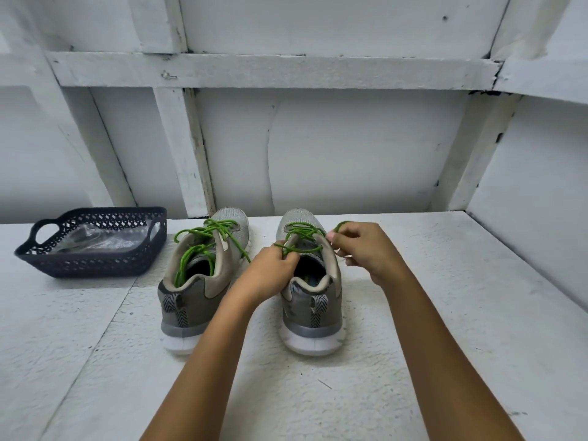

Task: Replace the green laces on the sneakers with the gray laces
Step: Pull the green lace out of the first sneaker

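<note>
Two grey sneakers stand side by side on a white surface, heels toward me. The left sneaker (199, 281) has loosened green laces (203, 240) trailing over its opening. On the right sneaker (310, 300), my left hand (270, 272) pinches its green lace (302, 238) at the left side of the tongue. My right hand (366, 246) pinches a loop of the same lace just to the right of the shoe. Grey laces are not plainly visible.
A dark perforated plastic basket (95, 265) with two handles sits at the left and holds a clear plastic bag (98, 240). A white painted wall with wooden framing (178, 148) rises right behind the sneakers.
</note>
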Demonstrator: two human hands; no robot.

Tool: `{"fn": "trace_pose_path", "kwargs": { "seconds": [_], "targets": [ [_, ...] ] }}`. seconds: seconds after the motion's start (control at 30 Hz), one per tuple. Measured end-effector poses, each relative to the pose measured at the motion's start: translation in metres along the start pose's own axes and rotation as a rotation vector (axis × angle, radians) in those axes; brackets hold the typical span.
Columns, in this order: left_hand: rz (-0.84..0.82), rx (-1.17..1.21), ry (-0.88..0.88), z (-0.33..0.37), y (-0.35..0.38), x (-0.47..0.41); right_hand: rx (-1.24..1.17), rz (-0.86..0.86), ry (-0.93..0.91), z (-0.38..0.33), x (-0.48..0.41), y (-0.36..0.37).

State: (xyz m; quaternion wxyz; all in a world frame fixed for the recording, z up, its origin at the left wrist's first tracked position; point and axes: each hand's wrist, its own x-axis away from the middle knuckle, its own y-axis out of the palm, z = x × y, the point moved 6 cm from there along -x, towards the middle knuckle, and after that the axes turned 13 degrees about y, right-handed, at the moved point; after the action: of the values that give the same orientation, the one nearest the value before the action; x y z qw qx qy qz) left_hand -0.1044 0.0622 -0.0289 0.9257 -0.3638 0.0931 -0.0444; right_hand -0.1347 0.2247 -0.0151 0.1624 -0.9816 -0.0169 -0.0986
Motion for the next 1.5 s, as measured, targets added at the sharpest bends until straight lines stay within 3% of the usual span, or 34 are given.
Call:
{"fn": "trace_pose_path", "kwargs": {
  "seconds": [0.13,0.27,0.33,0.43,0.5,0.67,0.9,1.07,1.27,1.43,1.5],
  "targets": [
    [0.005,0.011,0.016,-0.002,-0.001,0.000,-0.477,0.165,0.013,0.000,-0.003,-0.024],
    [0.038,0.059,0.060,-0.001,-0.010,-0.001,-0.672,0.390,-0.012,0.007,-0.003,-0.050],
    [0.091,0.121,0.051,-0.003,-0.017,-0.001,-0.541,0.303,0.113,0.011,-0.005,-0.041],
    [0.187,0.167,0.062,-0.010,-0.025,-0.004,0.028,0.102,0.253,0.017,-0.004,-0.016],
    [0.217,0.190,0.080,-0.010,-0.027,-0.004,0.203,0.043,0.181,0.011,-0.001,-0.004],
    [0.248,0.311,0.056,-0.012,-0.027,-0.007,0.314,-0.015,-0.019,-0.003,0.003,0.012],
    [0.295,0.216,0.001,-0.003,-0.031,-0.035,0.331,0.000,-0.063,-0.003,0.005,0.012],
    [0.379,0.293,-0.003,-0.004,-0.042,-0.034,0.313,0.000,-0.065,-0.001,0.003,0.010],
    [0.175,0.232,-0.032,-0.012,-0.027,-0.002,0.361,0.057,-0.066,-0.001,0.005,0.013],
    [0.307,0.205,0.022,-0.008,-0.031,-0.003,0.243,0.214,-0.088,0.009,0.015,0.023],
    [0.354,0.379,-0.007,-0.010,-0.029,-0.003,0.114,0.220,-0.072,0.018,0.018,0.025]
  ]
}}
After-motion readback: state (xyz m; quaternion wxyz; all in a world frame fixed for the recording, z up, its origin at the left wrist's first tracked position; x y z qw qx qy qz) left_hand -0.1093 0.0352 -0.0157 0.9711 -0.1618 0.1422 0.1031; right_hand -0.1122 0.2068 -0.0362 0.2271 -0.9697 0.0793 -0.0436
